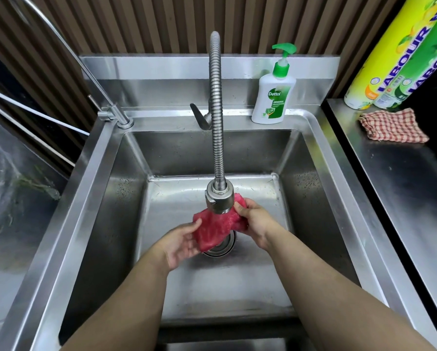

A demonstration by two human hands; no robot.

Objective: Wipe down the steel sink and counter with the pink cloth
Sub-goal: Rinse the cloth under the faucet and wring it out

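Both my hands grip the pink cloth (213,228) under the faucet head (218,198), above the sink (301,188) drain: left hand (180,243) cupping, right hand (254,219) pinching. Water flow unclear. Soap bottle (273,95) behind.

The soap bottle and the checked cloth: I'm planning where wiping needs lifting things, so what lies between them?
Nothing stands between the soap bottle and the checked cloth: only bare steel sink rim, then the counter edge, in the head view.
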